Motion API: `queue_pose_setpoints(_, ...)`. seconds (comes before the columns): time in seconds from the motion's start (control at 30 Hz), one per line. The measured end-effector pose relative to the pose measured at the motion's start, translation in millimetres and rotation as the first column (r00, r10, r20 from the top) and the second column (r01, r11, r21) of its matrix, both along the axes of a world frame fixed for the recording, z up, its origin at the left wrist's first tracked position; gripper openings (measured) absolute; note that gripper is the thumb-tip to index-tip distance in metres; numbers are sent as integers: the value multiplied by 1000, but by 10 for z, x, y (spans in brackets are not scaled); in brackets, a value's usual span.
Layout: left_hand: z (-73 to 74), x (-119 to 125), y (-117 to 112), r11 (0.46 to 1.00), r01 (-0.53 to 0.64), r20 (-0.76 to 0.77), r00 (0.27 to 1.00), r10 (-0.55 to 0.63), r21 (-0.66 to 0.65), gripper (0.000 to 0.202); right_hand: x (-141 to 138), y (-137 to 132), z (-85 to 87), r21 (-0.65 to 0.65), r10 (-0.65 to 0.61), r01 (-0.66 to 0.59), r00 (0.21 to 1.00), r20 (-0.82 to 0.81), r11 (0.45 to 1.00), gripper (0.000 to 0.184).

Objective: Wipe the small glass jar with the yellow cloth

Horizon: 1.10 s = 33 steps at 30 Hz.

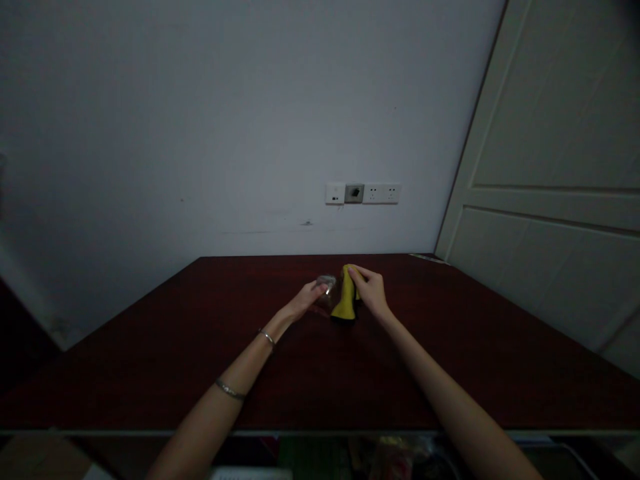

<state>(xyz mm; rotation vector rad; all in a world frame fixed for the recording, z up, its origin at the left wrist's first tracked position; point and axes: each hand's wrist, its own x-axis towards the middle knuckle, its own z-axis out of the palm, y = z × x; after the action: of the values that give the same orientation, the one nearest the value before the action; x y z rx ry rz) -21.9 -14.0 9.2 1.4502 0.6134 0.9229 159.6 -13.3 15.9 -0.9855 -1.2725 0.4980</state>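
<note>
Near the middle of the dark red table point(200, 347), my left hand point(303, 300) is closed around a clear, see-through cup-like object point(327, 287), whose exact kind is hard to make out. Just to the right, my right hand point(371, 290) pinches the top of a yellow cloth point(346, 303) with a dark edge. The cloth hangs down beside the clear object, its lower end close to the tabletop. Whether the two touch I cannot tell.
A white wall with a row of sockets point(373, 193) rises behind the table. At the right stands a pale panelled door point(550, 167). Below the table's front edge several items point(400, 460) lie in an open space.
</note>
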Motion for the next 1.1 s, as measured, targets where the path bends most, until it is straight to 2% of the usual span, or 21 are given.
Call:
queue_pose_setpoints(0.17, 39, 12, -30, 973, -29, -124, 990, 59, 228, 50, 15, -7, 43, 16, -12, 13, 997, -75, 1000, 43)
queue_pose_setpoints(0.3, 72, -1, -35, 900, -60, -247, 952, 182, 431, 63, -10, -39, 33, 32, 23, -20, 996, -86, 999, 44)
queue_pose_setpoints(0.4, 102, -11, -42, 849, -82, -260, 933, 250, 522, 73, -64, -40, -30, 3, 88, -88, 987, -132, 996, 45)
queue_pose_setpoints(0.57, 72, 9, -25, 818, -195, -191, 919, 345, 541, 96, -124, 9, -160, -42, 176, -200, 929, -325, 979, 45)
queue_pose_setpoints(0.67, 15, 36, 11, 836, -213, -135, 938, 321, 506, 105, -132, 21, -197, -17, 244, -274, 880, -407, 962, 45)
queue_pose_setpoints(0.8, -38, 59, 50, 853, -213, -90, 953, 289, 476, 114, -145, 23, -222, 7, 292, -316, 865, -408, 949, 43)
queue_pose_setpoints(0.97, -2, 38, -2, 844, -137, -164, 953, 255, 518, 113, -129, 85, -246, -19, 360, -394, 858, -367, 919, 43)
queue_pose_setpoints(1.1, 57, 48, -90, 823, -34, -224, 955, 194, 567, 111, -50, 152, -235, -79, 454, -511, 817, -357, 856, 40)
